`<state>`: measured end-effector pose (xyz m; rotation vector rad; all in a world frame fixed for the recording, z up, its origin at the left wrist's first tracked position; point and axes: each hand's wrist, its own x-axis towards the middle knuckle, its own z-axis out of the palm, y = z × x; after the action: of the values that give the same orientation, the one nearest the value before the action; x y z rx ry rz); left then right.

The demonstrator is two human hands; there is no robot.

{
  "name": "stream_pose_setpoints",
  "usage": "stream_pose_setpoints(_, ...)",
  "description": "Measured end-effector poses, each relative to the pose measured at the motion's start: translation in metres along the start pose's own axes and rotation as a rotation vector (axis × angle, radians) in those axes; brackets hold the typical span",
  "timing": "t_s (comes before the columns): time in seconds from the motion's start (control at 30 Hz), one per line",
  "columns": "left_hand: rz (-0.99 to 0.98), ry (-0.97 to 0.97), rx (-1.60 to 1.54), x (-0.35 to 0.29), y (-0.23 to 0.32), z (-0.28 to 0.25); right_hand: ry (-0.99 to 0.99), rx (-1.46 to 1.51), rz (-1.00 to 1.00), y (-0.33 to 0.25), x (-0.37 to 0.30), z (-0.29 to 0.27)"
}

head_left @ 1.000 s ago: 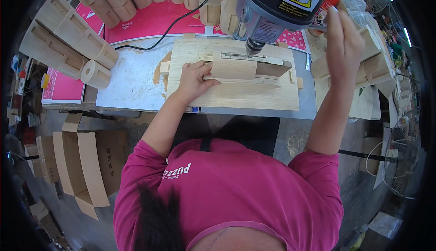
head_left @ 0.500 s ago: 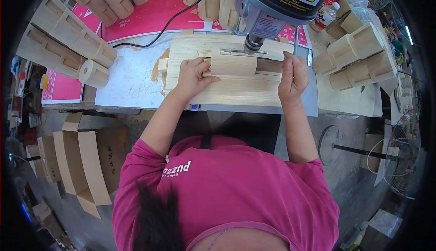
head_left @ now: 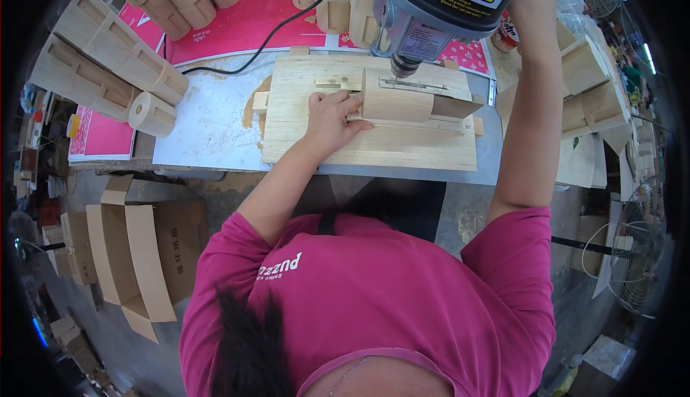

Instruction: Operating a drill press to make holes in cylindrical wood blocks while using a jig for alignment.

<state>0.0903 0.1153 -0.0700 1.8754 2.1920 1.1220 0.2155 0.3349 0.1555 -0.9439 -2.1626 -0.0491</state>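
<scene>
A pale rounded wooden block (head_left: 395,104) lies across a flat wooden board (head_left: 316,149) on the bench, with a narrow slot-like strip along its top. My left hand (head_left: 332,120) holds its left end, thumb near side and fingers on the end. Right above the block hangs the chuck (head_left: 405,65) of a drill press (head_left: 438,2); whether its bit touches the wood I cannot tell. My right hand (head_left: 535,2) is raised at the right side of the drill head, its fingers hidden or cut off. A darker flat piece (head_left: 454,107) shows at the block's right end.
Rounded wooden pieces (head_left: 108,45) stand at the back left, with more along the back and at the right (head_left: 596,88). A short wooden cylinder (head_left: 151,114) sits nearby. A black cable (head_left: 266,41) crosses the bench. An open cardboard box (head_left: 151,253) is on the floor left.
My right hand has risen from beside the block's right end to the drill head. My left hand and the wooden block have shifted right under the chuck.
</scene>
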Motion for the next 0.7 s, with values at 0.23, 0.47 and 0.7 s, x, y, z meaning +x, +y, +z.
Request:
stream_pose_setpoints(0.23, 0.008, 0.027, 0.020, -0.007, -0.007, -0.001, 0.176, 0.435, -0.055, -0.031, -0.083, -0.041)
stream_pose_setpoints(0.47, 0.027, -0.006, 0.017, -0.002, -0.003, 0.000, 0.225, 0.611, -0.017, -0.018, -0.177, 0.000)
stream_pose_setpoints(0.7, 0.013, -0.007, 0.050, -0.001, -0.003, 0.000, 0.273, 0.616, -0.180, 0.003, -0.195, 0.052)
